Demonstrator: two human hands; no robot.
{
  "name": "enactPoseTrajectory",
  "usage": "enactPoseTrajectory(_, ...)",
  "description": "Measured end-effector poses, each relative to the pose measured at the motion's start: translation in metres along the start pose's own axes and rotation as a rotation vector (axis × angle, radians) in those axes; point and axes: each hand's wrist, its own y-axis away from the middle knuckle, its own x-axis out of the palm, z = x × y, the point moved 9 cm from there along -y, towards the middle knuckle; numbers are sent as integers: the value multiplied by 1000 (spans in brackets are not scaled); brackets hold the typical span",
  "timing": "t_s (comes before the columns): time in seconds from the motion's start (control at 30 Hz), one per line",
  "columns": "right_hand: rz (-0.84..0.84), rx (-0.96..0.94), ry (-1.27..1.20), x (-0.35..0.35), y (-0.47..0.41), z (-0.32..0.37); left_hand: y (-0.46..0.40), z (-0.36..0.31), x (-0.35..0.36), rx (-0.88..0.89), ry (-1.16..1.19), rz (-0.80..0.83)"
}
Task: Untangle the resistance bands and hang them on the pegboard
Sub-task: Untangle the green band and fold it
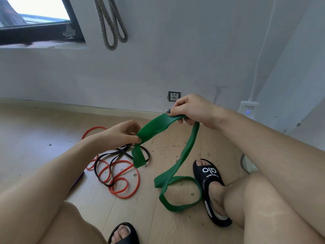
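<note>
The left hand [123, 134] is pinching the green band [177, 159] at a fold, and the right hand [190, 110] is gripping it higher up; the band is stretching between them and trailing in loops onto the floor [35, 138] beside a sandal [211, 189]. The red band [123, 184] and black band [112, 157] are lying tangled below the left hand, near the wall [175, 59].

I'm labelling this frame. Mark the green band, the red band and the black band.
green band [186, 150], head view, on the strand hanging below the right hand
red band [136, 180], head view, on its outer loop on the floor
black band [95, 166], head view, on its left curve over the red band
</note>
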Motion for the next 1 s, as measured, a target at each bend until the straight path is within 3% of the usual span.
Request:
enactPoseTrajectory(0.33,-119,-7,-210,-11,-7,3,-13,23,13,-70,-531,6)
enactPoseTrajectory(0.67,-72,-17,-268,-7,-6,4,-13,14,41,-149,-189,78)
enactPoseTrajectory(0.83,-49,-46,-324,-9,-2,9,-19,14,44,-119,-160,45)
enactPoseTrajectory(1.0,-131,-18,-315,-20,-4,2,-17,20,36,-148,28,60)
